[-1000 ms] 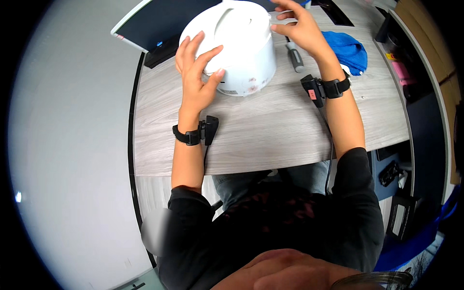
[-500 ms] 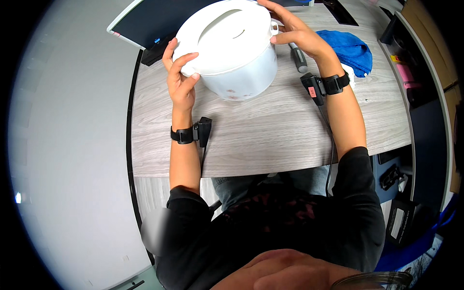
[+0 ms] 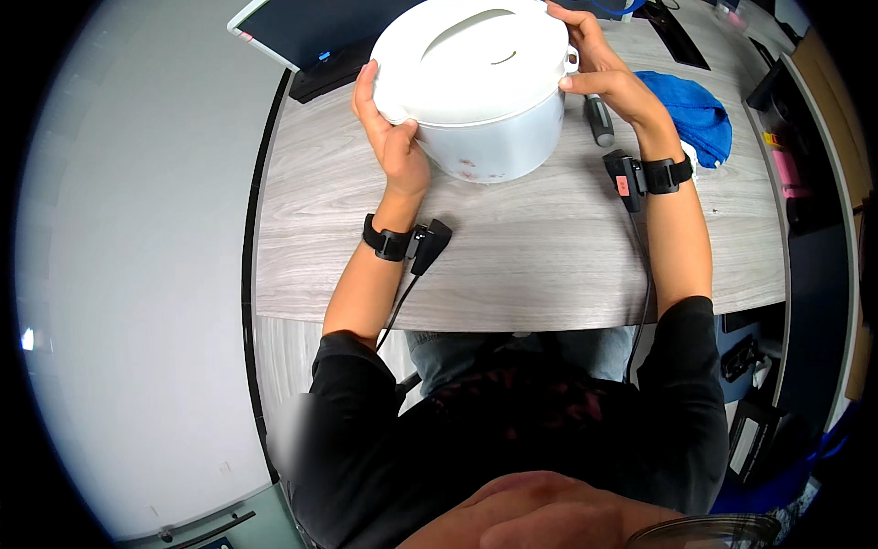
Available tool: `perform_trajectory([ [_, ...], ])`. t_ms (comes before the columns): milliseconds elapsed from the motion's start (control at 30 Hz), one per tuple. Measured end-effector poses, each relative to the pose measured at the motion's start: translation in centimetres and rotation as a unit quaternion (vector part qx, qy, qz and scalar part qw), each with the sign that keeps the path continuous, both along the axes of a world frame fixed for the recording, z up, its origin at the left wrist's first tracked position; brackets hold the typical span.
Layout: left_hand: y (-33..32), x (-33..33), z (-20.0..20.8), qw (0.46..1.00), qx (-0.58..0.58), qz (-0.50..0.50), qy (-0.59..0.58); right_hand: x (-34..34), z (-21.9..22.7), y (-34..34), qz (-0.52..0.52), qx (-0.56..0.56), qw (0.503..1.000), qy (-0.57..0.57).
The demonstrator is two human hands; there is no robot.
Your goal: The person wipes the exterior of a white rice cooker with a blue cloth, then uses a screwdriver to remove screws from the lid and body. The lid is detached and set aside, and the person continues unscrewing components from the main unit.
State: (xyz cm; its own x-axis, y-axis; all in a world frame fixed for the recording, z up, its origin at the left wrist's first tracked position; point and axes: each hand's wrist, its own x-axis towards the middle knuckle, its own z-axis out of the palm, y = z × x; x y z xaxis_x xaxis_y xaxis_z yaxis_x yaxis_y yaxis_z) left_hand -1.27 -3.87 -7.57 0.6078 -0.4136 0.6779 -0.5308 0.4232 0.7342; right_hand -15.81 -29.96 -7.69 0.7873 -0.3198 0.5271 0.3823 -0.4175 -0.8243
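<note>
Pale grey wood-grain desk point(image 3: 521, 274) spans the middle of the view, front edge bowed by the lens. At its far side, left of centre: white, round, plastic-looking lidded container point(image 3: 494, 151), lid facing up and toward the camera, faint floral print low on the near wall. Can't tell whether its base touches the desk. Behind and to the left, a dark flat screen panel with a white frame point(image 3: 320, 27), partly hidden by the container.

Left hand point(image 3: 399, 156) curls around the container's left side, thumb at the rim, fingers along the edge. Right hand point(image 3: 615, 82) grips the right side, thumb at the near rim, fingers farther back, small white loop point(image 3: 572, 60) between them. Container is held between both hands.

Crumpled blue fabric cloth point(image 3: 700, 114) lies right of the right hand, partly behind the wrist. Black strapped device on each wrist, cables running down. Grey-handled rod-shaped tool point(image 3: 599, 122) lies between container and right wrist.
</note>
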Motion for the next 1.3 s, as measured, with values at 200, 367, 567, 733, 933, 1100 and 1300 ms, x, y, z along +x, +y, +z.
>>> perform_trajectory([
  [200,0.1,0.3,-0.4,1.000,-0.003,-0.013,-0.004,-0.4,0.7,0.4,0.013,0.031,0.999,0.029],
  [367,0.2,-0.5,-0.9,0.999,0.008,-0.005,-0.051,-0.3,0.0,-0.1,0.036,0.040,0.998,-0.028],
  [567,0.3,-1.1,-0.2,0.999,0.008,-0.026,-0.019,-1.0,1.9,0.6,0.178,0.143,0.973,-0.033],
  [733,0.4,-1.2,0.2,0.999,0.031,-0.019,-0.011,-1.4,2.3,1.1,0.182,0.188,0.965,-0.017],
  [933,0.5,-1.4,0.2,0.999,0.046,0.005,-0.015,-0.8,1.9,1.3,0.150,0.178,0.972,-0.017],
  [1100,0.5,-1.4,0.7,0.998,0.055,0.028,-0.027,-0.3,2.4,1.7,0.125,0.176,0.976,-0.042],
  [1300,0.4,-2.6,2.4,0.998,0.056,-0.001,0.001,-1.0,3.4,2.4,0.123,0.196,0.972,-0.044],
])
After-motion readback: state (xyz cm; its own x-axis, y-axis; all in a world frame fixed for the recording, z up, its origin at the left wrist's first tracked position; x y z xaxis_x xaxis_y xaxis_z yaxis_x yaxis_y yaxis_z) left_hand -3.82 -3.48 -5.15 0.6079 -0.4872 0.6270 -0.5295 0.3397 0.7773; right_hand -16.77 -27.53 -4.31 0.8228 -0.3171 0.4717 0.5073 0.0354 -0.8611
